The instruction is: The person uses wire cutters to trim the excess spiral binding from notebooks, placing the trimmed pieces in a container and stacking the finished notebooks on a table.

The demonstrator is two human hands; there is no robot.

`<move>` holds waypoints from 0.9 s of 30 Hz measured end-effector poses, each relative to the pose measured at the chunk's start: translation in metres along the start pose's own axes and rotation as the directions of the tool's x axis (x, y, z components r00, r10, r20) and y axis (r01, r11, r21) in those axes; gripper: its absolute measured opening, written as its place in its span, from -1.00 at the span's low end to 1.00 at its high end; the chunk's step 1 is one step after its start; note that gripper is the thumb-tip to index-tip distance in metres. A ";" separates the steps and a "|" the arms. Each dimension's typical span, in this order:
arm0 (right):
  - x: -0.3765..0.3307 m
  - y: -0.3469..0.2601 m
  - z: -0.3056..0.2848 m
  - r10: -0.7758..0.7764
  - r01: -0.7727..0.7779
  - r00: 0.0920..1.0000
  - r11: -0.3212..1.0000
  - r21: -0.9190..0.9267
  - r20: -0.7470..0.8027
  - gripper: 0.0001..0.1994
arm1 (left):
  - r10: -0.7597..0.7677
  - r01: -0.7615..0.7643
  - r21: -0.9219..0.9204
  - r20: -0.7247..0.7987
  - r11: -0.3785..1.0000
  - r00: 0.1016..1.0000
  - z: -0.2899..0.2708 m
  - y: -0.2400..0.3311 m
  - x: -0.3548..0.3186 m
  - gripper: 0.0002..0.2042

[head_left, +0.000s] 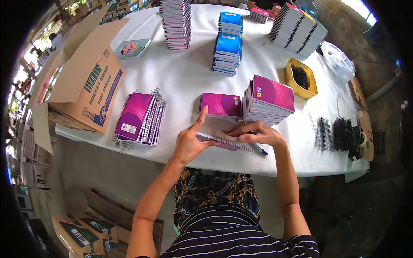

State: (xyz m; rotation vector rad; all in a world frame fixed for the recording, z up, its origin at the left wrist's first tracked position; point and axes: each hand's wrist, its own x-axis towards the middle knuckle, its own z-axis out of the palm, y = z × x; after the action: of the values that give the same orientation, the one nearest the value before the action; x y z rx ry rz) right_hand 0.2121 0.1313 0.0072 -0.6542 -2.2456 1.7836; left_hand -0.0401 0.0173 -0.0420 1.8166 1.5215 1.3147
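Observation:
My left hand (189, 139) grips a small purple notebook (226, 145) at its left end, thumb along the edge and index finger raised. Along the notebook's spine runs a spiral coil (245, 148), its loose end sticking out to the right. My right hand (262, 132) is closed over the coil, and a tan covering shows on its fingers. Beneath that hand a blue and black tool (260, 149) pokes out; its kind is mostly hidden. Just beyond my hands lie a purple notebook stack (221, 104) and a taller stack (273, 94) beside it.
Coil-bound purple notebooks (135, 114) stand at left, by an open cardboard box (88, 81). Blue notebooks (228, 45) and other tall stacks (176, 26) are farther back. At right are a yellow tray (313, 89) of black coils, loose coils (344, 134) and a tape roll (363, 138).

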 end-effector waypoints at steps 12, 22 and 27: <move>0.013 -0.009 0.007 -0.048 0.049 0.999 0.997 0.051 -0.020 -0.48 | -0.109 0.104 -0.224 -0.008 0.969 0.994 0.003 -0.006 -0.008 0.05; 0.025 -0.008 0.011 0.015 -0.012 0.999 0.998 0.060 -0.051 -0.48 | -0.190 0.188 -0.216 0.013 0.958 0.982 0.000 -0.005 -0.008 0.07; 0.023 -0.025 0.021 0.026 -0.038 0.995 0.992 -0.118 -0.100 -0.50 | -0.214 0.227 -0.217 0.082 0.949 0.973 -0.005 -0.011 -0.009 0.05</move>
State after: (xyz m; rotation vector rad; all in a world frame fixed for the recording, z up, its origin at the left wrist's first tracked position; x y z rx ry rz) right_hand 0.1780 0.1193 0.0238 -0.7869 -2.3011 1.6026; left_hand -0.0491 0.0107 -0.0520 1.4842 1.4337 1.2592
